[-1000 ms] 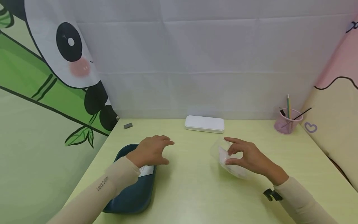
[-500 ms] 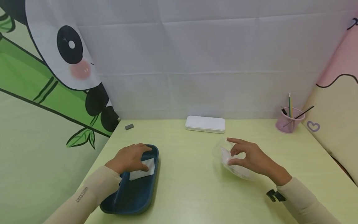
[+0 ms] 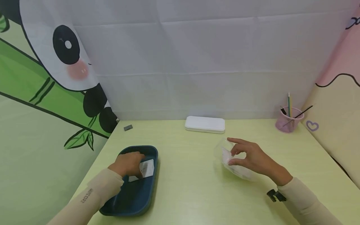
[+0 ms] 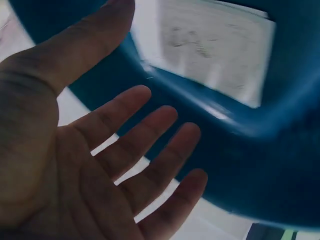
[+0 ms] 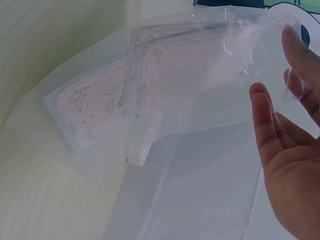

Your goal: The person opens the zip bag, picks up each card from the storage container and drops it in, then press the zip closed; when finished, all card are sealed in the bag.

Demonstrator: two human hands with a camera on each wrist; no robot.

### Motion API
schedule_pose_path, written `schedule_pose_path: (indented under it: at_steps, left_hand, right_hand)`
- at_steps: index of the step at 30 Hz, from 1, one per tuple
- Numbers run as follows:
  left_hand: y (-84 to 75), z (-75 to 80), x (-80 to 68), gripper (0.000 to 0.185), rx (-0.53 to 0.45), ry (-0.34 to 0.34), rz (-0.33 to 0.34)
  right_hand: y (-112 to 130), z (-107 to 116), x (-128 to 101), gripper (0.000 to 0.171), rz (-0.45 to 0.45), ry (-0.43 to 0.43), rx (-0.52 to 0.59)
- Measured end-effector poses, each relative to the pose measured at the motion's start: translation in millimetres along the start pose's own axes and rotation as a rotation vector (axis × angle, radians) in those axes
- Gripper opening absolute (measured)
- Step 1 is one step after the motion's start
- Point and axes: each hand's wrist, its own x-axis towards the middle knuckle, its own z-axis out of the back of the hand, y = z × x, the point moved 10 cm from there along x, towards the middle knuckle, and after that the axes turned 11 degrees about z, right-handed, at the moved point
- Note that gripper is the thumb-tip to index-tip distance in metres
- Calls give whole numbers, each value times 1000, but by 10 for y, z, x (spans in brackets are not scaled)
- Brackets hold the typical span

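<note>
White card (image 3: pixel 144 169): in the blue tray (image 3: pixel 140 193), front left of the tabletop (image 3: pixel 191 187); our left hand (image 3: pixel 127 163) touches it, fingers relaxed. Clear bag (image 3: pixel 234 164): right, pinched by our right hand (image 3: pixel 253 157). White case (image 3: pixel 205 124), pink cup (image 3: pixel 288 122): far edge.

Left hand (image 3: pixel 127 163): covers the near-left corner of the white card (image 3: pixel 147 168) in the blue tray (image 3: pixel 140 197) in the head view; contact between fingertips and card not discernible. Left wrist view: card (image 4: pixel 212 47) blurred, print unreadable, top cut by the frame edge
Right hand (image 3: pixel 254 159): hides part of the clear plastic bag (image 3: pixel 234 167); bag outline faint against the counter (image 3: pixel 191 184). Right wrist view: hand (image 5: pixel 290 145) cut off at the right edge; text on the cards (image 5: pixel 125 100) inside the bag too fine to read
Small grey object (image 3: pixel 128 127) at the back left: too small to identify
Pink cup (image 3: pixel 289 121): contents partly hidden by its wall
</note>
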Motion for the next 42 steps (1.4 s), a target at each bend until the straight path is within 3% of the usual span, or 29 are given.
schedule_pose_path:
  at_steps: [10,16,22,35,42]
  left_hand:
    - [145,-267,49,59,60,60,51]
    - [110,-254,64,56,103,15,22]
    - [128,-255,81,51,106,20,34]
    - [228,-238,111,67,-60,-61,44]
    - [254,-183,116,71,-34,-109,50]
  right_hand:
    - [-16,-14,-9,21,-11,0,17]
    - [-19,-28,-19,22,-1,-11,27]
    - [-18,-31,-10,22,7,-7,15]
    - [-47,-49,-15,22,-24,5,26]
    - [-37,-61,0,22,-25,9,37]
